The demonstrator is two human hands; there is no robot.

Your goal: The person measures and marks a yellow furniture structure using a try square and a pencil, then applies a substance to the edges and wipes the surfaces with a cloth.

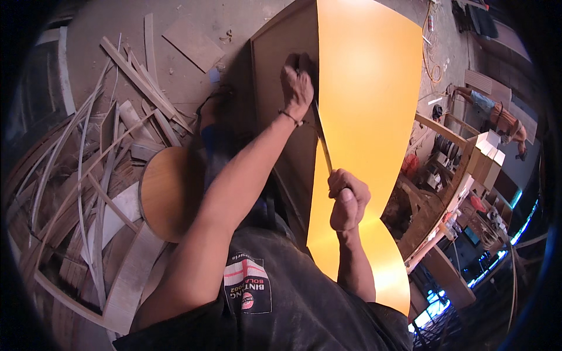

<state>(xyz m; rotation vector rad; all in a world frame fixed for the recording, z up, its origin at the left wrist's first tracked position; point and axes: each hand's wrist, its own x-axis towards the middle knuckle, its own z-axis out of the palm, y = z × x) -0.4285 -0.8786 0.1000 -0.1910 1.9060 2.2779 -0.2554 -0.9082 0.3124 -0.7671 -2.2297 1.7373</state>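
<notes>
Open passage runs over the far end of the glossy yellow panel (pixel 374 137); left, a scrap-wood heap (pixel 105 146) (long, tangled strips) and round wooden disc (pixel 168 196) obstruct.

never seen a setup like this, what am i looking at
No machine here: just a person's bare hands, filmed from above by a wide fisheye camera on the head, which bends straight edges. The right hand grips a thin dark tool at the edge of a glossy yellow sheet on a brown box-like piece. The left hand is curled near the tool's far end; whether it holds it is unclear. Wood strips lie on the floor to the left.
</notes>
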